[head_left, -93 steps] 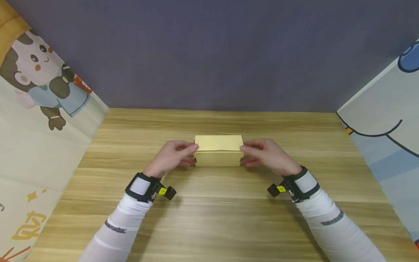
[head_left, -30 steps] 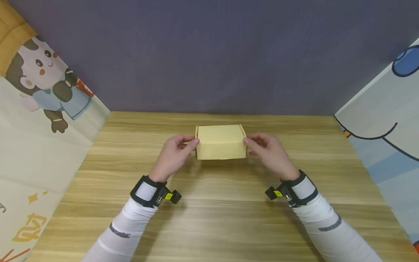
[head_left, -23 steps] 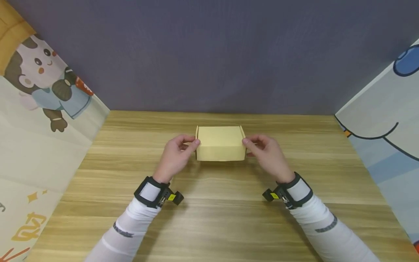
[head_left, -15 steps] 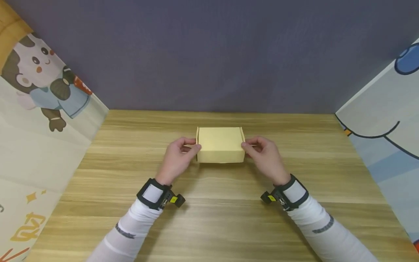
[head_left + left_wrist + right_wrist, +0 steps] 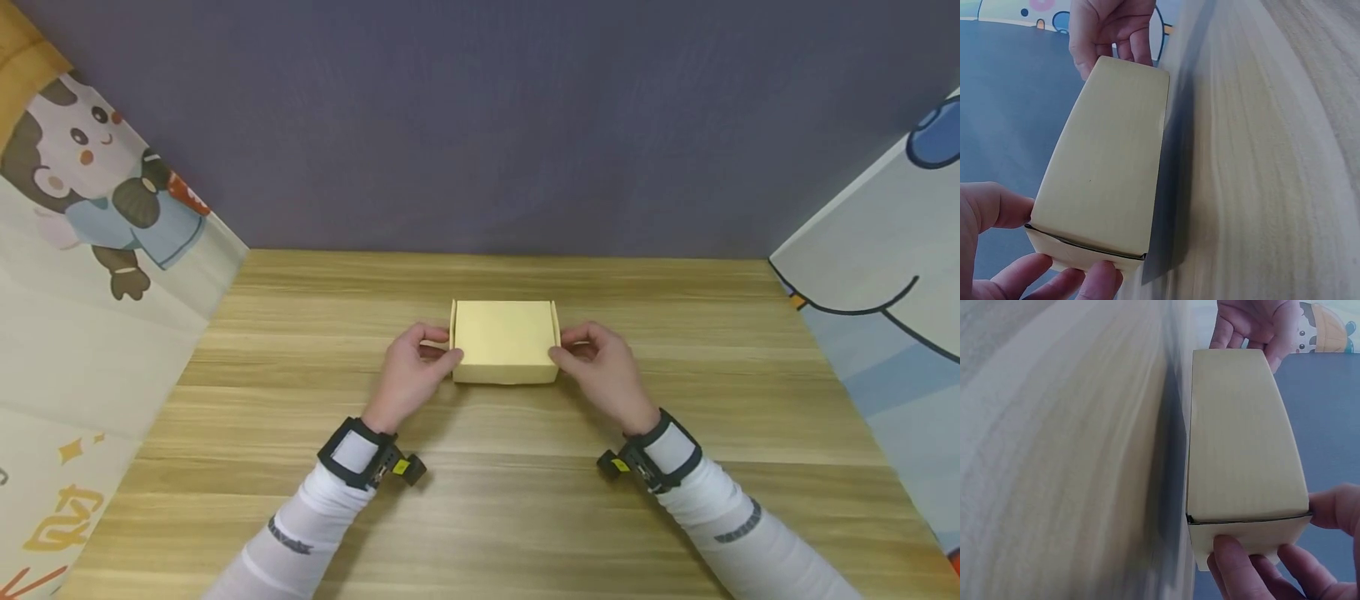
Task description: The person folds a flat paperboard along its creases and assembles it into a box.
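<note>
A small pale-yellow cardboard box [image 5: 506, 333] with its lid down sits level, close over the wooden table. Narrow flaps stand along the lid's left and right sides. My left hand [image 5: 412, 371] grips its left end, thumb at the near top corner and fingers against the end wall. The right hand [image 5: 603, 371] grips the opposite end in the same way. In the left wrist view the front of the box [image 5: 1104, 150] looks plain, with a thin dark gap along its left end. In the right wrist view the box [image 5: 1241, 437] shows a similar seam beside my fingers [image 5: 1238, 569].
The wooden table [image 5: 510, 500] stretches around the box and towards me. A dark blue-grey panel [image 5: 510, 125] stands behind it. Printed cartoon panels flank both sides, the left panel [image 5: 45, 333] and the right panel [image 5: 862, 250]. Both wrists carry strapped-on cameras.
Earlier the box showed a narrow top face and taller front. It has since been turned so the flap-sided lid faces up, then lowered and brought nearer me. Both hands kept hold of its ends.
</note>
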`<state>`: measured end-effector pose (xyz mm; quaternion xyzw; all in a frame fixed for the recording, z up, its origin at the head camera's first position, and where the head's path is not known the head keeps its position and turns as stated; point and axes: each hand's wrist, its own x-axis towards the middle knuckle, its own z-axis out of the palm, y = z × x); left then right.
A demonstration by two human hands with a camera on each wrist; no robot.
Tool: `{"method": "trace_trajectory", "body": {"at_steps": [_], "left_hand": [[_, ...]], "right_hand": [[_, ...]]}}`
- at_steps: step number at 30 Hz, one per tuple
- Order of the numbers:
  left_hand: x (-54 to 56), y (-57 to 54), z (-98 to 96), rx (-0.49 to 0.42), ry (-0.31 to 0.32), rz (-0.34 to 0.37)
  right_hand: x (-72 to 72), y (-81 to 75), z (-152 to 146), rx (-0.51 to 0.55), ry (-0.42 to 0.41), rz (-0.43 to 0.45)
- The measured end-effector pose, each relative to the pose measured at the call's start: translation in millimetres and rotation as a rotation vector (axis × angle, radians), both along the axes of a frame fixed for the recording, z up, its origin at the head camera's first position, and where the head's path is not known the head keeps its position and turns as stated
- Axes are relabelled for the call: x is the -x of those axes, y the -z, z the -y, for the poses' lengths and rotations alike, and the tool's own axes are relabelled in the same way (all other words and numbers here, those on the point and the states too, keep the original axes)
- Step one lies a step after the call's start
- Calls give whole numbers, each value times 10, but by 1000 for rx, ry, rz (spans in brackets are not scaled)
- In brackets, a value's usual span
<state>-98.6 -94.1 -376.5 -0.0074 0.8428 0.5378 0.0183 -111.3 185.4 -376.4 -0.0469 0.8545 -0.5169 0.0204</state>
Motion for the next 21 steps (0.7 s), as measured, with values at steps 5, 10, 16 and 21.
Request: {"method": "trace_trajectory", "body": {"at_steps": [5,10,16,21], "left_hand": [[-11,47,-3,25,-2,13],[-13,91,-6,37,-12,15],[-13,116,-9,17,-24,20],[-4,119,-9,-6,-16,19]], "right_hand": [[-6,48,4,-11,3,23],[-16,66,9,-18,0,52],[-8,91,18,-18,-20,60],[6,102,29,-43,-29,51]]}}
